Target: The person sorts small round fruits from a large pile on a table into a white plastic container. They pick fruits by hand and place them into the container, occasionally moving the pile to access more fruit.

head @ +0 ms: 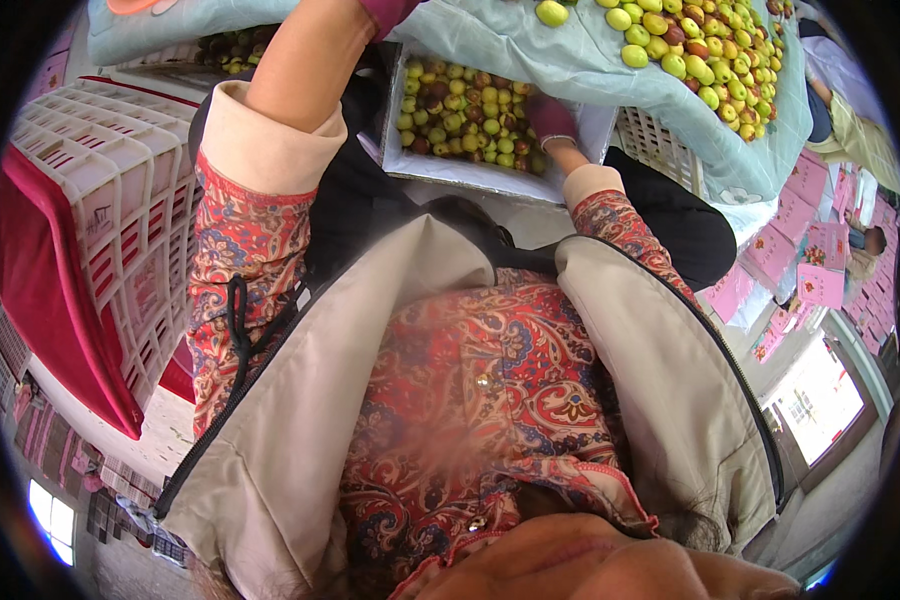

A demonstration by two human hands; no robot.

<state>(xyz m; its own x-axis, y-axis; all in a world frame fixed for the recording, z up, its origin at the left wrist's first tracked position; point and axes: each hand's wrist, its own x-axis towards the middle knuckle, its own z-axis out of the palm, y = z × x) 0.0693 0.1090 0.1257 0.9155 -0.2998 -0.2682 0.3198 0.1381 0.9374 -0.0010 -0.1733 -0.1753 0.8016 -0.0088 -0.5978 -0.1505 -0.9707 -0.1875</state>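
Observation:
A maroon glove covers my right hand (552, 120), which reaches into a white-lined box (480, 178) at its right inner side. The hand touches the green and reddish-brown jujubes (469, 116) that fill the box. Its fingertips are hard to make out, so I cannot tell whether they hold a fruit. Only the cuff end of my gloved left hand (390, 13) shows at the top edge, over the table side; its fingers are out of view. More jujubes (709, 52) lie heaped on a light blue cloth (510, 45) beyond the box, with a single one (551, 13) apart from the heap.
A white plastic crate (120, 180) with a red cloth (52, 292) stands close at my left. Another crate (660, 146) sits under the cloth's edge. At right are pink printed cartons (787, 225) and two other people, one seated (862, 127) nearby.

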